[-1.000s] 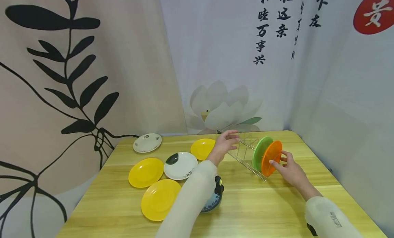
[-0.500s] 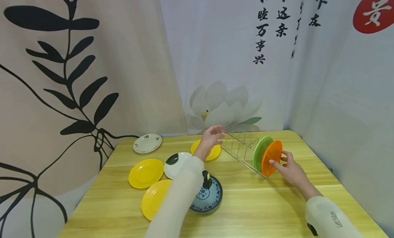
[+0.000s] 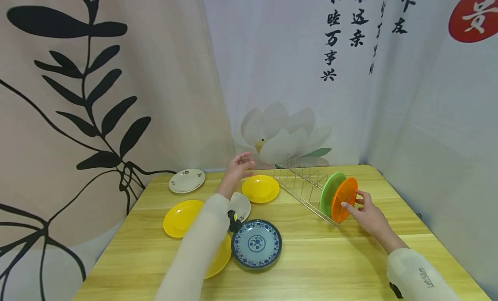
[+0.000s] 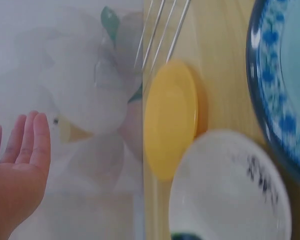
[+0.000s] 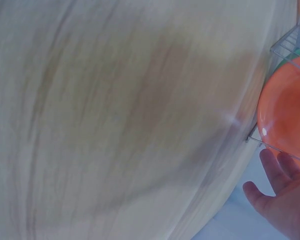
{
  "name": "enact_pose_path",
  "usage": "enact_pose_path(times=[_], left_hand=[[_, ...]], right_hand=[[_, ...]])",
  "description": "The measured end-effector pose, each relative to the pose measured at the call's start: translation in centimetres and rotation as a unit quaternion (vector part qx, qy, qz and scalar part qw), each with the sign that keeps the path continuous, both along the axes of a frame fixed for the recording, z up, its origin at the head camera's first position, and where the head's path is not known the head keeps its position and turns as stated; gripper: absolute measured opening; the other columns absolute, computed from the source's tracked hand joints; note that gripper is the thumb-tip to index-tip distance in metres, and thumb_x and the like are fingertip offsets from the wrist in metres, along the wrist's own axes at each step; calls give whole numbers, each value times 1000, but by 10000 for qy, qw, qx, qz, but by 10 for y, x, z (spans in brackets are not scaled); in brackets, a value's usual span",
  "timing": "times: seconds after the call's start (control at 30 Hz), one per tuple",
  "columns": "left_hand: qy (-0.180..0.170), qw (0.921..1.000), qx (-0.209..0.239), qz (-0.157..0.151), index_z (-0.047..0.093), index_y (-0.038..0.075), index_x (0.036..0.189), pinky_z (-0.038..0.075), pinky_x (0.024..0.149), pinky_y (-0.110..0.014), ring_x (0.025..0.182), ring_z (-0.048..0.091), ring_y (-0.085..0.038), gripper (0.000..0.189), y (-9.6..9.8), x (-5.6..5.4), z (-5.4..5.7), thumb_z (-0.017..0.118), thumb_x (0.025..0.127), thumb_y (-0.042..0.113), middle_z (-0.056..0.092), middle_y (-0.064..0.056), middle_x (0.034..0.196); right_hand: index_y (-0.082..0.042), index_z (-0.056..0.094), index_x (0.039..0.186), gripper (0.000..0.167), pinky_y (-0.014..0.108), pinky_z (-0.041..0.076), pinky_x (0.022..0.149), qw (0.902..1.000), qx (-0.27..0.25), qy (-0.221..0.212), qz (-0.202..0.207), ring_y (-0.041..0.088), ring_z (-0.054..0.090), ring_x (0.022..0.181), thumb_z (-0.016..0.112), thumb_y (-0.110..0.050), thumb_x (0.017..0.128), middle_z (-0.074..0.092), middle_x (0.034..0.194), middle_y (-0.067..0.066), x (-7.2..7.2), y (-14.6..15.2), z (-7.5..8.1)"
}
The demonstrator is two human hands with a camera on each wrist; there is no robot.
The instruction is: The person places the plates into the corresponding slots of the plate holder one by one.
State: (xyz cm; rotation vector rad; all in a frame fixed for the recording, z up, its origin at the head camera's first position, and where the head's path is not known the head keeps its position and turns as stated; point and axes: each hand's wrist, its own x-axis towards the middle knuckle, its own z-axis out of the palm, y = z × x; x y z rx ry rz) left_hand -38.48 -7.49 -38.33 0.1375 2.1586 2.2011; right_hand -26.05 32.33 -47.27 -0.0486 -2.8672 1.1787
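wire rack (image 3: 314, 211): stands on the right of a wood-grain table (image 3: 311, 270), against printed curtains (image 3: 175, 76). holds a green plate (image 3: 328, 193) and an orange plate (image 3: 344, 195), both on edge at the near end, close together.

flat on the table, left of the rack: a dark-rimmed blue plate (image 3: 256, 244), three yellow plates (image 3: 180, 218), a white plate (image 3: 241, 206) partly behind the left sleeve (image 3: 194, 249), another white plate (image 3: 186, 181) at the back.

left hand (image 3: 236, 170): raised near the back yellow plate (image 3: 260, 188), fingers relaxed, holding nothing. right hand (image 3: 366, 211): at the outer side of the orange plate and the rack's end; cannot tell a firm grip from a light touch.

risks, as a judgement: a tip of the orange plate against the green, caused by an uneven push; a skid of the rack, caused by pressure at one end.

readable: 贵 on a red oval (image 3: 475, 15); 和睦万事兴 and 胜远亲 in black columns (image 3: 333, 18), partly cut at the top; 友 farther right. small gray lettering (image 3: 426, 277) on the right sleeve (image 3: 408, 266), too fine for sure reading.
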Motion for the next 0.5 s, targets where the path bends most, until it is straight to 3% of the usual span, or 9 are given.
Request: enact_pose_path(times=[0.23,0.5], left_hand=[[-24,9998,38,193,49,7,142,45,104,-50,124,53,-38,45,-41,1,1,61,98,6,53,-20,139],[-203,9988,-288,342,45,11,147,47,103,-46,124,54,-32,50,-92,4,-2,61,99,13,49,-17,144]], right_hand=[[3,8,154,96,65,45,92,10000,47,-1,2,54,46,122,48,-63,96,34,146,38,1,1,-1],[2,10,154,96,65,45,91,10000,41,54,-4,53,47,122,48,-64,96,36,146,37,-1,0,-2]])
